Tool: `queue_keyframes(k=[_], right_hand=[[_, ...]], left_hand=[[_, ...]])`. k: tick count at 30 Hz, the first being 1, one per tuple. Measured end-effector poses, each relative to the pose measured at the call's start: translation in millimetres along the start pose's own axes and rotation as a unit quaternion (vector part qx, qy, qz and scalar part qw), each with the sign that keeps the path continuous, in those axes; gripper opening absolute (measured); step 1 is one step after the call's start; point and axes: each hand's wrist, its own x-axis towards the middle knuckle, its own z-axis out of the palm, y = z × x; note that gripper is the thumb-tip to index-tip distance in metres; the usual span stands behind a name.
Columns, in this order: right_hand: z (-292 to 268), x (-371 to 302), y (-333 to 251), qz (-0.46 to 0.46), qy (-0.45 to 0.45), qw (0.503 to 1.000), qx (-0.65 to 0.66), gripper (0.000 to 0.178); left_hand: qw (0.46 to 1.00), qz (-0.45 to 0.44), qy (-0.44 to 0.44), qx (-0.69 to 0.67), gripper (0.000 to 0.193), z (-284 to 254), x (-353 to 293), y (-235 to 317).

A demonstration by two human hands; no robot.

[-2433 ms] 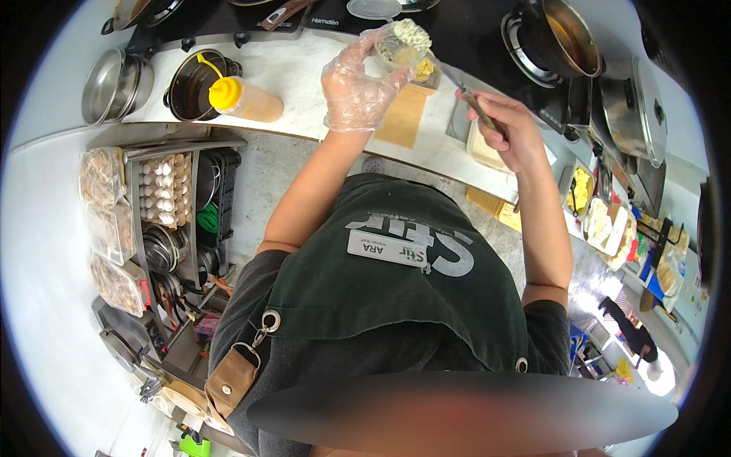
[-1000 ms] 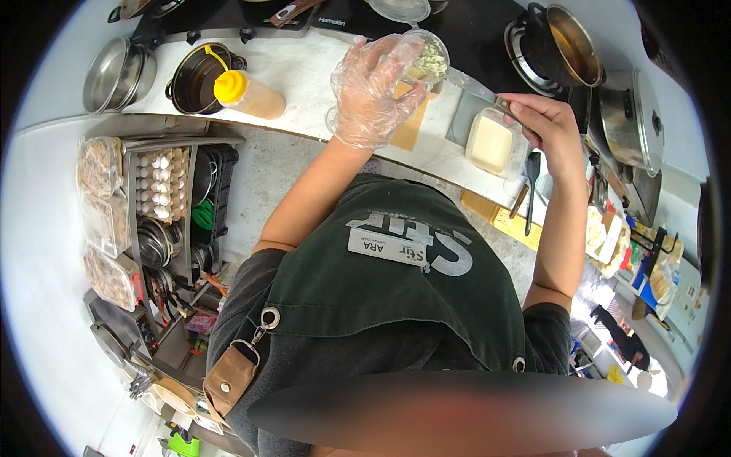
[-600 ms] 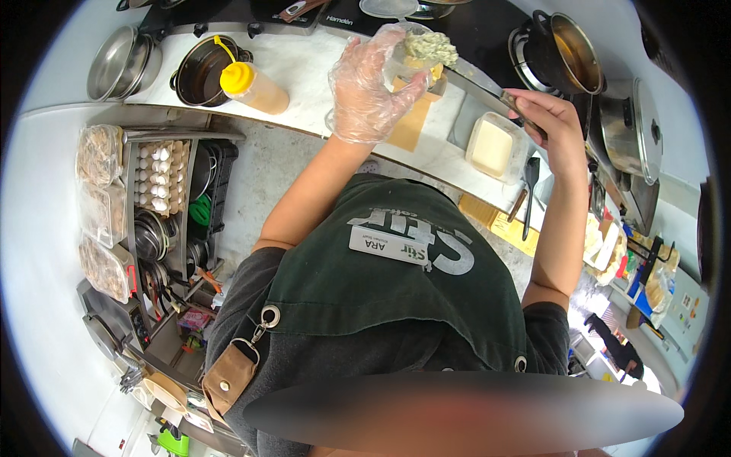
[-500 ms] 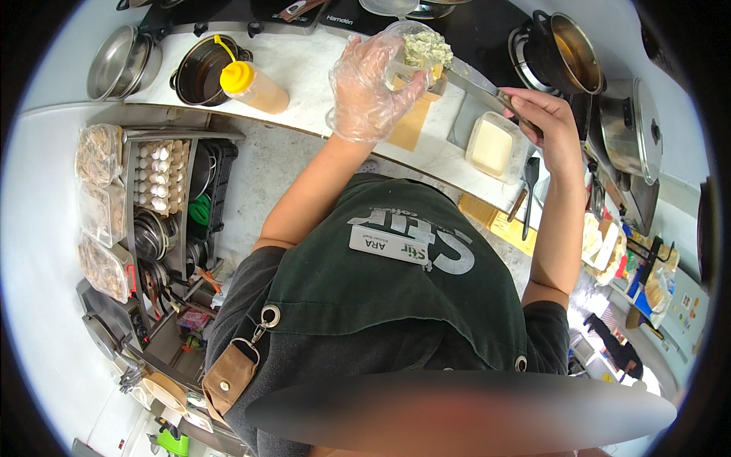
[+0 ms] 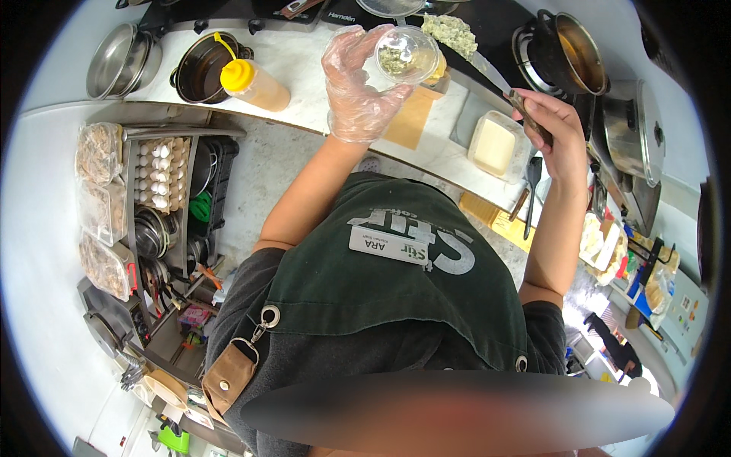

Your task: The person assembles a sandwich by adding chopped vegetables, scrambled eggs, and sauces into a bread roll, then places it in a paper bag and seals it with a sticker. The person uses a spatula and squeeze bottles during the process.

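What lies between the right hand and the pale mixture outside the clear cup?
The head view shows a metal blade between the right hand and the mixture.

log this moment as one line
left hand: gloved, holding clear round plastic cup | right hand: bare, holding long silver-bladed utensil | pale green-flecked mound: on utensil, outside cup

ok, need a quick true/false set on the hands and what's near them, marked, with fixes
1. The left hand, in a clear plastic glove, holds a clear cup. True.
2. The right hand is gloved too. False: it is bare.
3. A chunky pale-green mix sits on the flat-bladed tool in the right hand. True.
4. The clear cup is perfectly clean inside. False: greenish bits are in it.
5. The squeeze bottle has a red cap. False: its cap is yellow.
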Motion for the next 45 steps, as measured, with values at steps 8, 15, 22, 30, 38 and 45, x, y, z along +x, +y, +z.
queue_keyframes(k=[8, 15, 22, 30, 38, 45], right_hand=[[46.0, -23.8, -16.3, -0.284, 0.114, 0.825, -0.476, 0.020], [27.9, -2.1, 5.6, -0.180, 0.006, 0.933, -0.311, 0.022], [3.4, 19.2, 54.2, 0.075, -0.084, 0.992, 0.051, 0.033], [-17.8, 21.7, 57.7, 0.028, -0.063, 0.994, 0.085, 0.035], [-28.4, 32.4, 76.3, 0.049, 0.060, 0.997, 0.013, 0.031], [-21.0, 58.0, 155.5, 0.072, 0.153, 0.983, -0.073, 0.025]], left_hand=[[0.989, 0.063, -0.034, 0.128, 0.077, -8.5, 10.9, 7.7], [0.975, 0.088, -0.079, 0.190, 0.074, -8.9, 24.3, 11.0], [0.981, 0.027, -0.084, 0.170, 0.072, -4.3, 21.6, 19.4], [0.991, -0.102, -0.014, 0.082, 0.064, -1.4, 5.7, 4.0], [0.938, -0.255, 0.034, 0.232, 0.064, -28.9, -85.2, -88.8], [0.811, -0.337, -0.056, 0.475, 0.083, -52.6, -163.4, -160.0]])
